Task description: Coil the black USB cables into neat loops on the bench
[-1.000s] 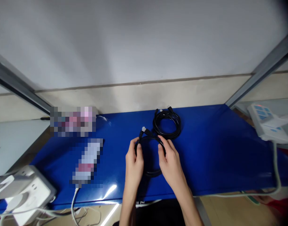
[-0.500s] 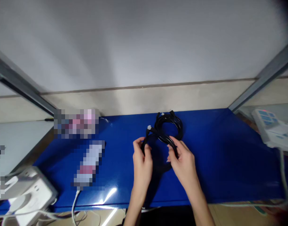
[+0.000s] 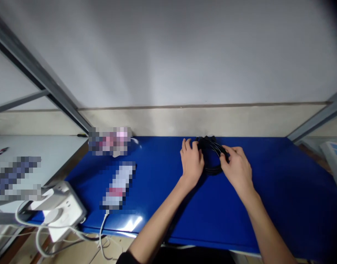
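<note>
Cable [image 3: 213, 171]: black, wound into a round coil, between the two hands toward the back edge of the blue counter; its loops overlap at the top, and whether this is one coil or more cannot be told.
Left hand [image 3: 191, 159]: at the coil's left side, fingers spread apart, the thumb and nearest finger against the cable; whether it grips cannot be told.
Right hand [image 3: 237, 165]: thumb and fingers pinching the coil's right side.
Counter [image 3: 226, 216]: blue and glossy, with a bright glare near its front edge, left of the left forearm.
Phone-shaped thing [image 3: 121, 183]: blurred out, lying slantwise on the counter, well left of the hands; a white cord [image 3: 101, 229] runs from its near end over the front edge.
Bundle [image 3: 110, 143]: also blurred, pinkish and grey, at the back left of the counter.
Socket block [image 3: 76, 205]: white, at the front left corner, with plugs on it and pale cords about it.
Wall [image 3: 185, 55]: grey above, with a cream band along the bottom, behind the counter.
Posts: a grey metal post [image 3: 41, 77] slants at the left, another [image 3: 311, 121] at the right.
</note>
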Available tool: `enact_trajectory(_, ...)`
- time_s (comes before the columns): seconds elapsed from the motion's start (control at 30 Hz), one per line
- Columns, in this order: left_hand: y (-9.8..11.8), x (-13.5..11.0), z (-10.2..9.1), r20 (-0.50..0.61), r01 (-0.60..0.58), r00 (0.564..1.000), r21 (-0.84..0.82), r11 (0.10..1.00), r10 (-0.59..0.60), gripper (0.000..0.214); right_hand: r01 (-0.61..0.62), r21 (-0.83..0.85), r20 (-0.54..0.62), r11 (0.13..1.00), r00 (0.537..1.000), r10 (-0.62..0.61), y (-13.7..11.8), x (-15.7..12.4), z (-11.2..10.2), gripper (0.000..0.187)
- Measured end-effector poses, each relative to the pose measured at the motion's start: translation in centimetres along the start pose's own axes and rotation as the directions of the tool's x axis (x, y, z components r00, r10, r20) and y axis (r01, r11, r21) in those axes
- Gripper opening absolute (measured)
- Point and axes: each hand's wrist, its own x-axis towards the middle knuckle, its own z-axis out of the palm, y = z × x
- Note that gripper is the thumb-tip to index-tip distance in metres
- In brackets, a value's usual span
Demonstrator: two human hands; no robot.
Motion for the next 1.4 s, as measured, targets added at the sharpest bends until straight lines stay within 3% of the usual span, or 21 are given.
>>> enact_trajectory(0.13, -2.3, -0.7, 1.2, -0.019, 0.084, 0.996, -0.069, 0.994, -0.085, 0.042, -0.04, 0.015, 0.03, 0.999, 0.999, 0.039, 1.2, -0.5, 1.3, 0.056)
enact_trajectory(0.27, -3.2, -0.5, 1.9, -0.002, 0.144, 0.989, -0.158, 0.977, -0.146, 0.051, -0.114, 0.121, 0.064, 0.986, 0.992, 0.107, 2.5, 0.0, 2.9, 0.068)
enact_trajectory(0.5, -2.9, -0.1, 2.2, 0.044, 0.233, 0.972, -0.299, 0.925, -0.23, 0.053, -0.296, 0.326, 0.169, 0.898, 0.953, 0.252, 3.2, 0.3, 5.2, 0.049)
enact_trajectory(0.7, -2.5, -2.3, -1.0, 0.03, 0.314, 0.946, -0.327, 0.891, -0.323, 0.05, -0.351, 0.454, 0.224, 0.819, 0.934, 0.277, 0.2, -2.8, 4.7, 0.051)
enact_trajectory(0.83, -2.2, -6.2, -4.7, -0.002, 0.383, 0.913, -0.341, 0.858, -0.408, 0.05, -0.375, 0.514, 0.247, 0.771, 0.926, 0.286, -3.4, -7.5, 4.3, 0.062)
enact_trajectory(1.03, -1.7, -12.3, -9.7, -0.113, 0.47, 0.831, -0.381, 0.796, -0.544, 0.059, -0.446, 0.528, 0.339, 0.723, 0.891, 0.302, -7.9, -14.3, 3.6, 0.059)
enact_trajectory(1.13, -1.5, -13.3, -10.3, -0.165, 0.459, 0.817, -0.393, 0.797, -0.552, 0.054, -0.461, 0.522, 0.387, 0.718, 0.878, 0.282, -8.3, -15.8, 3.6, 0.059)
enact_trajectory(1.27, -1.3, -13.2, -10.1, -0.228, 0.409, 0.824, -0.394, 0.823, -0.519, 0.051, -0.462, 0.53, 0.344, 0.712, 0.884, 0.317, -8.8, -15.7, 3.3, 0.058)
enact_trajectory(1.4, -0.9, -13.3, -10.4, -0.205, 0.424, 0.808, -0.449, 0.787, -0.552, 0.05, -0.437, 0.534, 0.33, 0.724, 0.896, 0.298, -9.5, -15.1, 2.3, 0.058)
